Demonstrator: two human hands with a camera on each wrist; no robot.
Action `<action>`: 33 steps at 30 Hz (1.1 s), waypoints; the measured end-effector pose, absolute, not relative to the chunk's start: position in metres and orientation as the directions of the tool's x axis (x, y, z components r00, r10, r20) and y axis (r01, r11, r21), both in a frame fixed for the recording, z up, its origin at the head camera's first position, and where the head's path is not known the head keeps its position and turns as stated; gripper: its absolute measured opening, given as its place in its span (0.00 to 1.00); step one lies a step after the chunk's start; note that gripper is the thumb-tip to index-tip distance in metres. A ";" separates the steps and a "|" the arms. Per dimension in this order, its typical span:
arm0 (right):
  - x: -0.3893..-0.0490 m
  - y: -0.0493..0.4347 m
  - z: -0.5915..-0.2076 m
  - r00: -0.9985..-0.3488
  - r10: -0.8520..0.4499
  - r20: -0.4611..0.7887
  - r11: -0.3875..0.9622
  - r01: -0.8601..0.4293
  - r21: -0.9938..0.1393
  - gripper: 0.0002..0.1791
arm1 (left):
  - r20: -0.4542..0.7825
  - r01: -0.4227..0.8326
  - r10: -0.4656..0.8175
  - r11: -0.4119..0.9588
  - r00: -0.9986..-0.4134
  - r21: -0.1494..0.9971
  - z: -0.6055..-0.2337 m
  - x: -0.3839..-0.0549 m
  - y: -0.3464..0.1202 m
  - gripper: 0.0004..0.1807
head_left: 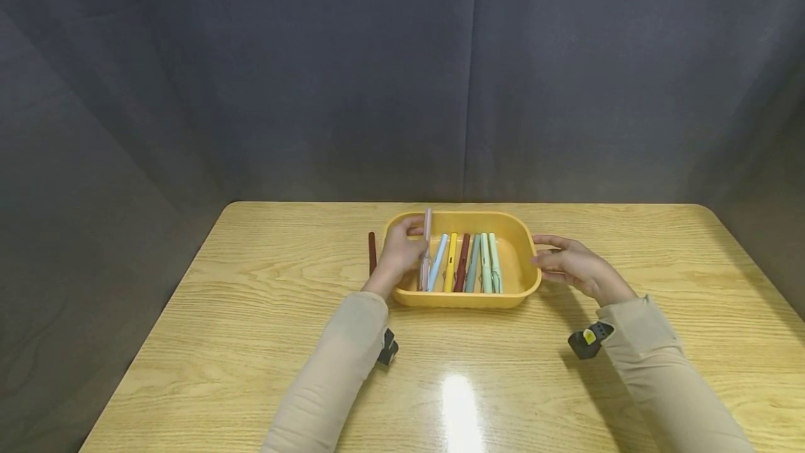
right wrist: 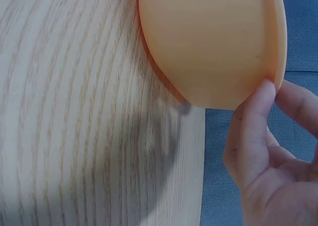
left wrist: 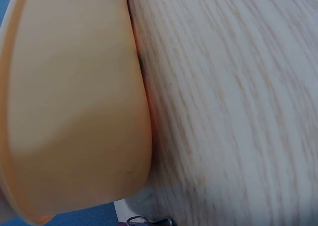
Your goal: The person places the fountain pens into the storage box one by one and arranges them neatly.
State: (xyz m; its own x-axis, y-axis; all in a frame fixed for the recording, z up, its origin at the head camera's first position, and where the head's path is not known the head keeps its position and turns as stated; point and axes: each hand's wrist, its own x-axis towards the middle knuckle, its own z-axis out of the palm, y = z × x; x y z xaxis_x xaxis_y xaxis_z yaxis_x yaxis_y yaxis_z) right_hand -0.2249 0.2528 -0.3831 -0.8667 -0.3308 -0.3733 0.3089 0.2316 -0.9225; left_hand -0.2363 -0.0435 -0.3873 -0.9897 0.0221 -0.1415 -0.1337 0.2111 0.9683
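Note:
My left hand (head_left: 402, 247) reaches over the left end of a yellow plastic tray (head_left: 465, 300) and pinches a pale pink pen (head_left: 428, 224), which stands nearly upright. Beneath it, a translucent pinkish pen (head_left: 424, 275) lies in the tray. Beside that lie a light blue pen (head_left: 438, 262), a yellow pen (head_left: 450, 262), a dark red pen (head_left: 462, 262), a grey-green pen (head_left: 473, 263) and two pale green pens (head_left: 495, 262). At the right end, my right hand (head_left: 585, 269) touches the tray's rim with its fingertips (right wrist: 267, 89), the other fingers loosely bent.
Another dark red pen (head_left: 372, 252) lies on the wooden table (head_left: 264, 313), just left of the tray and partly behind my left forearm. A dark grey curtain (head_left: 352, 89) hangs behind the table. The left wrist view shows mostly the tray's outer wall (left wrist: 74, 102).

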 end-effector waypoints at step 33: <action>-0.225 0.252 -0.384 -0.870 -0.318 -0.377 0.241 0.310 -0.920 0.38 | -0.253 -0.239 0.012 0.291 -0.967 0.926 -0.397 -0.242 -0.036 0.29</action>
State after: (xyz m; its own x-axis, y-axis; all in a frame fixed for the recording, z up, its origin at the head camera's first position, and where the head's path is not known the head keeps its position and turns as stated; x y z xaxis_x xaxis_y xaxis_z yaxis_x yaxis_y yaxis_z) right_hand -0.2250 0.2521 -0.3841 -0.8701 -0.3177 -0.3767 0.3103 0.2407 -0.9197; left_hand -0.2421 -0.0361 -0.3975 -0.9673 0.0116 -0.2534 -0.2392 0.2906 0.9265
